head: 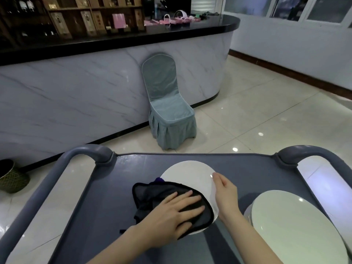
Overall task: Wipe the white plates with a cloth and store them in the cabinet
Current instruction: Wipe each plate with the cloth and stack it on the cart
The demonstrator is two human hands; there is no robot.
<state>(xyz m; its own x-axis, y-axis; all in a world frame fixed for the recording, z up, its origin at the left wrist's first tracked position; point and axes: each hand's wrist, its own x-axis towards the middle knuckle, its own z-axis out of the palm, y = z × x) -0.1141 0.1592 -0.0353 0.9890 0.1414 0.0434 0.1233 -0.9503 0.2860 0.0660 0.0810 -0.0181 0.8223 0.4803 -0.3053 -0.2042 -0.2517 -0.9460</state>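
Now, left hand flat on a black square cloth, fingers straight and spread, pressing down and gripping nothing. Cloth spread over the near left part of a round white plate, with some of it bunched up on the dark grey cart worktop just to the left. Right hand at the right rim of the same plate, fingers curled round the edge and holding it. Plate in the middle of the worktop, far half bare. Hard to tell whether lying flat or tipped up a bit. Just to the right, a stack of round white plates, close beside the right arm. How many in the stack, cannot tell. Past the worktop, on the shiny tiled floor, 1 chair in a pale blue-green cover, back against a long white marble bar with a black top. Small pink baskets up on that top. Down on the far left, a dark woven bin.
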